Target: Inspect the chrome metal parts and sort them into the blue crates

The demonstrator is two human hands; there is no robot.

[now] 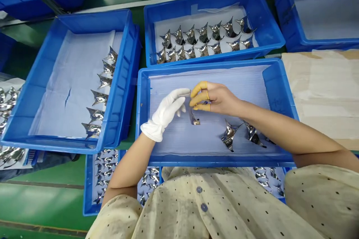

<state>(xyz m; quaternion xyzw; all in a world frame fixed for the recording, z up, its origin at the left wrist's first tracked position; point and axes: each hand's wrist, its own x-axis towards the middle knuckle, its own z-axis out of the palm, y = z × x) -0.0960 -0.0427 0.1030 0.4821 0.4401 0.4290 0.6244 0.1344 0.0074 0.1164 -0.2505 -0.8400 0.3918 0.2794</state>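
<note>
Chrome stamping (195,120) sits on the paper liner (213,82) right under the hands, inside the near blue tray (213,160). The white-gloved left hand (165,114) and the right hand (217,98), with its yellow finger cots (199,99), meet at the fingertips, narrow; I cannot tell whether they hold anything. Beside them lie a larger stamping (229,134) and another (253,133); filled rows wait in the far tray (179,3).

The small chrome part (195,120) under the right hand (215,99) looks blurred.

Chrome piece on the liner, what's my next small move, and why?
Probably pinch the small curved chrome piece with your right hand, whose yellow finger cots sit just above it; your white-gloved left hand is beside it, and the piece lies on the pale paper liner.
</note>
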